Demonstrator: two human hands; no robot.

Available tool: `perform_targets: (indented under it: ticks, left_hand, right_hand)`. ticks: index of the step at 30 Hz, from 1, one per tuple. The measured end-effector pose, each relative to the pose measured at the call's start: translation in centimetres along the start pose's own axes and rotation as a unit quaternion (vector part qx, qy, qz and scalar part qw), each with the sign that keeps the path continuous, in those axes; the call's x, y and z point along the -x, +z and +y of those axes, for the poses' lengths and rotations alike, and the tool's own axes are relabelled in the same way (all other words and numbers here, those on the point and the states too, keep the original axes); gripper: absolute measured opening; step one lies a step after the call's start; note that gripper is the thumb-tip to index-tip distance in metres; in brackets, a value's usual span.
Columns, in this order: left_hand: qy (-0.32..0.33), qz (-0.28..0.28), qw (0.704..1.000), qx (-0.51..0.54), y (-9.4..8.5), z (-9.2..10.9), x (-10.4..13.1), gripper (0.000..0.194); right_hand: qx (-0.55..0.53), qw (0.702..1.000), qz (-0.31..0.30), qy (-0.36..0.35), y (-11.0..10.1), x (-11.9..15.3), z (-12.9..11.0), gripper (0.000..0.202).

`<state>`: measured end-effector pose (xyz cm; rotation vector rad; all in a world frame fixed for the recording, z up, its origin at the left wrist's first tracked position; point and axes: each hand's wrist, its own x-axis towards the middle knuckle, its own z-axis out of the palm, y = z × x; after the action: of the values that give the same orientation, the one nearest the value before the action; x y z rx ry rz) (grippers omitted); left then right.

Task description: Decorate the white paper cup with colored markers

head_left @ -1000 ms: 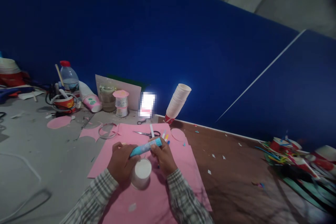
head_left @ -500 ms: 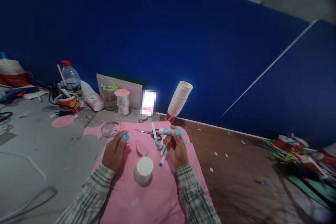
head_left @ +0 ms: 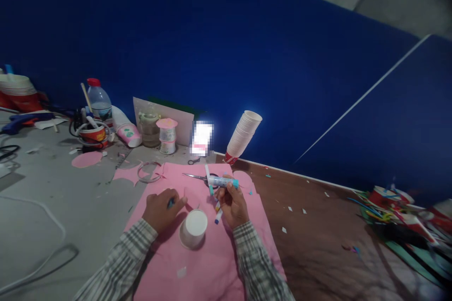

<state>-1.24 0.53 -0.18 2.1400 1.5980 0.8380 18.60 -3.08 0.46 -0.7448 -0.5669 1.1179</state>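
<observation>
My right hand grips a clear and blue glue stick between thumb and fingers, above some markers on the pink paper. My left hand has a small blue cap tucked in its curled fingers, with the index finger reaching right. Between the hands, a white paper cup stands upside down on the pink sheet. Scissors and a white and teal marker lie beyond, partly behind the glue stick. A loose pink piece sits just past the cup.
A tall, leaning stack of paper cups stands at the back. Toward the left are a decorated cup model, a glass jar, a bottle and a tape ring. Craft supplies crowd the far right.
My left hand has moved down and right, nearer the cup, and its index finger now points out over the paper. The glue stick in my right hand has shifted slightly left and down.
</observation>
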Motion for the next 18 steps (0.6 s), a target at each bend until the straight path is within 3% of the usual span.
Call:
perform_targets:
  ticks: [7, 11, 18]
  left_hand:
    - [-0.036, 0.012, 0.999, -0.030, 1.7, -0.2, -0.4, 0.030]
    - [-0.031, 0.020, 0.999, -0.021, 1.6, 0.1, -0.5, 0.027]
    - [-0.021, 0.065, 0.998, 0.011, 1.3, 1.4, -0.1, 0.024]
  right_hand:
    - [0.003, 1.000, -0.015, 0.025, -0.2, 0.4, 1.0, 0.024]
    - [0.007, 0.998, -0.031, 0.050, -0.2, 0.9, 1.8, 0.025]
    - [-0.011, 0.999, -0.023, 0.030, 0.0, 1.0, 2.0, 0.027]
